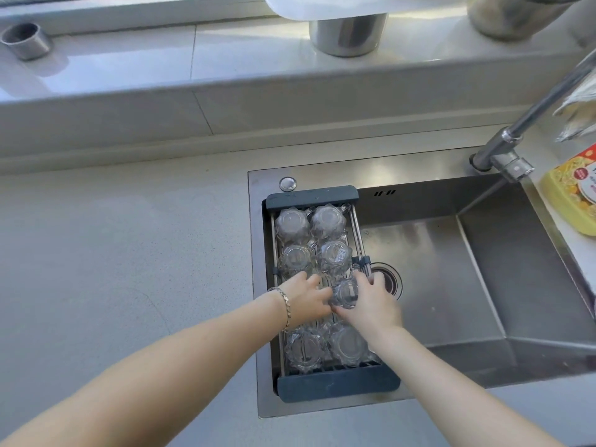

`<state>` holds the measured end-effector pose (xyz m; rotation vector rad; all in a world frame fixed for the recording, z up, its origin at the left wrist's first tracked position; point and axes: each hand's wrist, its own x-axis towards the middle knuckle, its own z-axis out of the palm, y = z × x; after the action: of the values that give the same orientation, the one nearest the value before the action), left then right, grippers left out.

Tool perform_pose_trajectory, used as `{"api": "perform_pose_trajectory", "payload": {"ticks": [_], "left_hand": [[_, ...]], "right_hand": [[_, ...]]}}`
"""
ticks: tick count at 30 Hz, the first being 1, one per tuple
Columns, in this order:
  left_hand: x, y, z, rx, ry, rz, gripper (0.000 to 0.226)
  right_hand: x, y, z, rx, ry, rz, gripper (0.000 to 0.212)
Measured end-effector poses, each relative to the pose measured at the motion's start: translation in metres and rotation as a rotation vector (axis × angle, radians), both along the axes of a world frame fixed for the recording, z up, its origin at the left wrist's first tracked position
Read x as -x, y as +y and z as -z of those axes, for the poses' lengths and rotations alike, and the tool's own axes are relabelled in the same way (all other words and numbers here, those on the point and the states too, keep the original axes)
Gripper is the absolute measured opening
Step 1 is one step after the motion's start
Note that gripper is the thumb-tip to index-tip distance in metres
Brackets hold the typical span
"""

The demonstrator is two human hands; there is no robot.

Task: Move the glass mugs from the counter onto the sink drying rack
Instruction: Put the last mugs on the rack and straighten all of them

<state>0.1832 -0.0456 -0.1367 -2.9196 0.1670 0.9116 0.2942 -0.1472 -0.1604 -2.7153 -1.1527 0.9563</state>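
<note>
A dark-framed drying rack [312, 194] spans the left side of the steel sink [483, 285]. Several clear glass mugs stand upside down on it in two columns, such as one at the far left [292, 224] and one at the near right [348, 345]. Both hands meet over the rack's middle row. My right hand [374, 306] grips an inverted glass mug [345, 293] in the right column. My left hand [308, 300], with a bracelet on the wrist, touches the same mug from the left, fingers spread over the rack bars.
Grey counter [129, 269] lies left of the sink. A tap [509, 153] rises at the back right, beside a yellow packet [572, 195]. Metal pots [348, 33] and a small metal cup [25, 40] stand on the window ledge. The drain [392, 282] sits right of the rack.
</note>
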Motion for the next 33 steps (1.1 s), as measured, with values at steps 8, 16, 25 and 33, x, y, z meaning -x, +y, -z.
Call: {"api": "perform_pose_trajectory", "payload": {"ticks": [8, 16, 25, 33], "left_hand": [[0.033, 0.015, -0.053, 0.182, -0.556, -0.496, 0.052], [0.021, -0.02, -0.047, 0.254, -0.301, -1.435, 0.051], [0.001, -0.029, 0.0, 0.191, -0.022, -1.524, 0.05], [0.003, -0.03, 0.014, 0.121, -0.073, -1.392, 0.065]], "right_hand": [[-0.01, -0.014, 0.001, -0.129, 0.083, 0.042, 0.081], [-0.01, -0.019, 0.001, -0.161, 0.072, 0.049, 0.082], [-0.007, -0.019, 0.001, -0.149, 0.078, 0.053, 0.082], [0.011, -0.013, 0.005, -0.191, 0.123, 0.139, 0.08]]}}
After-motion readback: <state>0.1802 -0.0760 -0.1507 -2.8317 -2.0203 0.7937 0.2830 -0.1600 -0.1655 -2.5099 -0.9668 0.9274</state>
